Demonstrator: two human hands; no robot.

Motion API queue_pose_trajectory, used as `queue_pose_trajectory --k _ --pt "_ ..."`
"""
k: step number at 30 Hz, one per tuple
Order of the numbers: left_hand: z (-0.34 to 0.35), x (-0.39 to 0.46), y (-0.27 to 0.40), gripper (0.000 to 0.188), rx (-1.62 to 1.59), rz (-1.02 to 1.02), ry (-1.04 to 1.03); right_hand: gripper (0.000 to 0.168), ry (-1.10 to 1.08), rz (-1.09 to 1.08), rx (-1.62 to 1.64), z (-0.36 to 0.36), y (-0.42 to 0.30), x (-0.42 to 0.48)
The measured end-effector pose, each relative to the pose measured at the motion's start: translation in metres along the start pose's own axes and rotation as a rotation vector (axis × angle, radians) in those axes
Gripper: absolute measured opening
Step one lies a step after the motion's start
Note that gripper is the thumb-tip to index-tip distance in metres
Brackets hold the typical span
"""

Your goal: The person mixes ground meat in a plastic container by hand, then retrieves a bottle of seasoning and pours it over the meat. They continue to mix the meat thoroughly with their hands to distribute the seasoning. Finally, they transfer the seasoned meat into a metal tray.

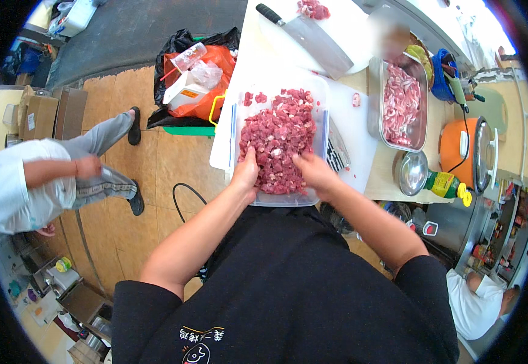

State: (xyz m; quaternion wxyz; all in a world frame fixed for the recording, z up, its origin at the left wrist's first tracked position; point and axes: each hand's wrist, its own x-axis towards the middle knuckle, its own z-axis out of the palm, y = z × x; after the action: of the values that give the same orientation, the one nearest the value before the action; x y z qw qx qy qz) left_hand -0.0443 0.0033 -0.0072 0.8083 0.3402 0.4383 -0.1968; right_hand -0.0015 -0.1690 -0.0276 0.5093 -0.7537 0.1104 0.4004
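Note:
A clear plastic container [286,200] lies before me at the table's near edge, partly over the white cutting board. Diced raw meat [282,136] is heaped inside it, with a few loose pieces at the far end. At the left side of the heap, my left hand [246,170] touches the meat; its thumb shows, but the other fingers are hidden. My right hand [317,174] is at the heap's right side, blurred, its fingertips against or in the meat. Beyond the container, a cleaver [321,45] with a black handle rests on a round white board [273,43].
Right of the board stands a steel tray [374,109] of sliced meat [400,107]. Nearby are a metal bowl [413,173], a green bottle [444,184] and an orange cooker [459,145]. A lined bin [191,130] stands left of the table. A person [32,177] is farther left.

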Motion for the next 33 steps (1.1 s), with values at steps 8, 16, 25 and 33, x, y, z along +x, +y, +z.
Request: queue_pose_trajectory --k 8,16,25,33 --pt "0.025 0.027 -0.001 0.052 -0.077 -0.029 0.004 0.042 0.062 0.254 0.558 0.042 -0.002 0.02" --pt "0.006 0.014 0.0 0.054 0.149 0.336 0.027 0.064 0.244 -0.408 -0.397 -0.022 -0.09 0.041" --pt "0.015 0.1 -0.006 0.057 0.009 0.103 0.209 0.045 -0.031 -0.195 0.126 0.023 -0.044 0.063" --pt "0.024 0.06 0.004 0.031 0.21 0.336 0.164 0.04 0.039 -0.357 -0.825 -0.011 -0.095 0.066"
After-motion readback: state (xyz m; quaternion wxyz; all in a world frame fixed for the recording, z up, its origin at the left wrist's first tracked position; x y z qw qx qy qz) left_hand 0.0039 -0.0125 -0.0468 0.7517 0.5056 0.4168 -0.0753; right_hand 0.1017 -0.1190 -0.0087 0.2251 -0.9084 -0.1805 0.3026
